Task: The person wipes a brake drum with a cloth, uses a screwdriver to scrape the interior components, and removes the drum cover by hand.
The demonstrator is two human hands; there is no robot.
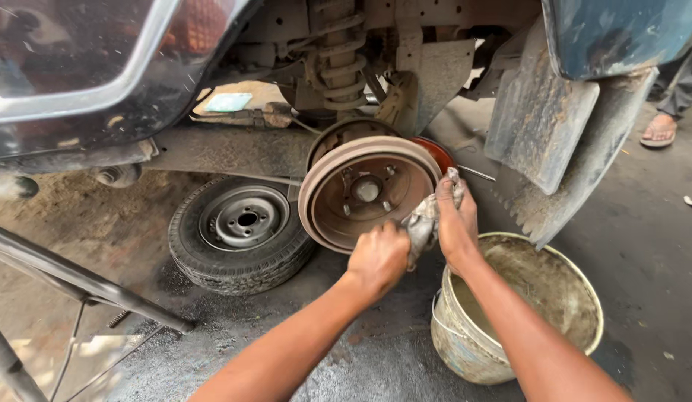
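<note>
Both hands on a wet grey rag (pixel 423 223), bunched between them right at the lower right rim of the brake drum (pixel 367 192). Left hand (pixel 379 257) is fisted, fingers closed on the rag's lower end; right hand (pixel 456 223) has fingers wrapped round the upper end, pressed near the drum edge. Rag looks soft, limp, soaked, probably slick; best held in a full fist at each end as it is now. Drum is stiff rusty steel, likely heavy, sitting on the hub under the raised vehicle (pixel 100 67), open face toward the camera; the outer rim is the only sensible hold. Dirty bucket (pixel 577 294) with murky water stands just beside the right forearm. Removed wheel (pixel 240 231) lies flat on the ground, left of the drum. Ground (pixel 376 357) is dark, wet, gritty concrete, so likely slippery. Tight room: mud flap (pixel 562 141) hangs close on the right, metal frame (pixel 78 279) lower left, another person's sandalled foot (pixel 660 130) far right.
</note>
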